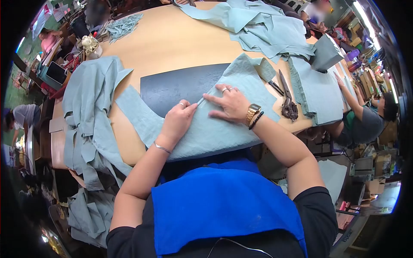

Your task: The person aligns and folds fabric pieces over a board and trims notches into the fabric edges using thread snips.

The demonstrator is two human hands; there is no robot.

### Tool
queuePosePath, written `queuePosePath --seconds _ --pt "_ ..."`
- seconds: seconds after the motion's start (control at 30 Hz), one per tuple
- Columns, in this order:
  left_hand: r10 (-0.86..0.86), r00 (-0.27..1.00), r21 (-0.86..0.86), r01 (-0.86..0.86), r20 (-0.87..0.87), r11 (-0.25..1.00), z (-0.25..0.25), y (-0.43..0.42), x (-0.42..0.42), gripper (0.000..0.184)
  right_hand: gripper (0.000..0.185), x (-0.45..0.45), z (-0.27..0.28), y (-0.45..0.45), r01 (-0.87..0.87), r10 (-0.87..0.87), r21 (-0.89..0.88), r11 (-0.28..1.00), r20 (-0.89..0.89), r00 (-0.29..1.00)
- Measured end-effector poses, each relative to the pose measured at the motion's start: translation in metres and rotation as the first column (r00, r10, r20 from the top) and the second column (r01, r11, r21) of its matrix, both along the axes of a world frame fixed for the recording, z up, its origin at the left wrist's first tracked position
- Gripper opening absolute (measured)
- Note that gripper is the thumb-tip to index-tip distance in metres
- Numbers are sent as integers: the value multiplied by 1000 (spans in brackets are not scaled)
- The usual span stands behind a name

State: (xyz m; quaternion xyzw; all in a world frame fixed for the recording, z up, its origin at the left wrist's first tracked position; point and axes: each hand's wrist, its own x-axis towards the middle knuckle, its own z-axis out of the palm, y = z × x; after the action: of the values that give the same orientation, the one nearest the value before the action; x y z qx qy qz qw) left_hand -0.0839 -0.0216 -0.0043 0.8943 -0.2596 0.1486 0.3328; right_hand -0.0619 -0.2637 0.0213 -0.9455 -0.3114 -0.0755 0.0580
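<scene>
A light blue-green fabric piece (223, 129) lies in front of me on the table, partly over a dark grey board (180, 88). My left hand (178, 120) is closed, with thumb and forefinger pinching the edge of the fabric. Just to its right, my right hand (230, 105) rests palm down on the same piece, fingers spread near that edge. Right of the fabric lie large scissors (288, 107) with wrapped handles. A slim black tool (275, 88) sits beside them, its kind unclear.
Loose blue-green fabric (92, 99) hangs over the table's left side. A thick fabric stack (316, 92) stands on the right, with more cloth (266, 30) at the back and scraps (124, 26) at far left. A person (361, 120) works at the right edge.
</scene>
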Motion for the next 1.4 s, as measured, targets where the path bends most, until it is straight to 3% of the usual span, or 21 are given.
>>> queuePosePath --seconds 0.17,0.27,0.37,0.4,0.5,0.6,0.73,0.83,0.93,1.03,1.07,1.17,1.2,1.3,1.4 --pt "1 999 4 -1 35 1000 -1 -1 0 13 67 0 6 -1 168 -177 -133 977 -53 983" --pt "1 999 -2 -1 36 1000 -2 -1 -1 14 65 16 -6 -9 297 -286 -89 951 119 951" --pt "-1 1000 4 1 31 1000 0 1 2 16 61 11 -10 10 19 -15 130 991 -31 999" --pt "1 1000 6 -1 25 1000 0 2 0 16 52 0 -5 21 -75 83 161 984 -46 995" --pt "5 998 16 -4 -55 1000 7 12 -7 13 51 -18 -15 31 -85 80 154 984 35 996" --pt "-23 999 30 24 -44 999 6 30 -17 17 58 -21 -12 32 -51 58 129 990 -46 997" --pt "-35 996 114 25 80 993 3 40 -23 15 70 -40 21 48 -13 -8 -144 989 -144 990" --pt "-20 992 157 1 121 988 4 40 -26 14 75 -41 18 49 25 -49 -137 990 -176 983" --pt "-7 992 161 -14 126 987 6 39 -28 14 70 -29 7 39 166 -168 -122 979 -9 986" --pt "-1 996 158 -13 88 987 9 39 -28 14 63 -22 0 40 62 -61 -21 998 7 998" --pt "1 998 156 -12 67 988 9 39 -27 14 56 -22 -7 45 -111 103 112 988 72 992" --pt "-1 999 131 7 -45 991 9 44 -24 14 61 -40 -10 66 -154 166 137 979 -85 982" --pt "-3 996 120 14 -92 993 11 48 -23 14 61 -40 -15 66 -169 174 154 973 -14 985" --pt "68 974 239 -15 -216 971 22 63 -23 13 64 -38 -13 68 -154 173 171 973 -104 979" --pt "61 972 292 8 -226 956 29 74 -23 12 63 -43 4 71 -181 194 104 978 -130 972"
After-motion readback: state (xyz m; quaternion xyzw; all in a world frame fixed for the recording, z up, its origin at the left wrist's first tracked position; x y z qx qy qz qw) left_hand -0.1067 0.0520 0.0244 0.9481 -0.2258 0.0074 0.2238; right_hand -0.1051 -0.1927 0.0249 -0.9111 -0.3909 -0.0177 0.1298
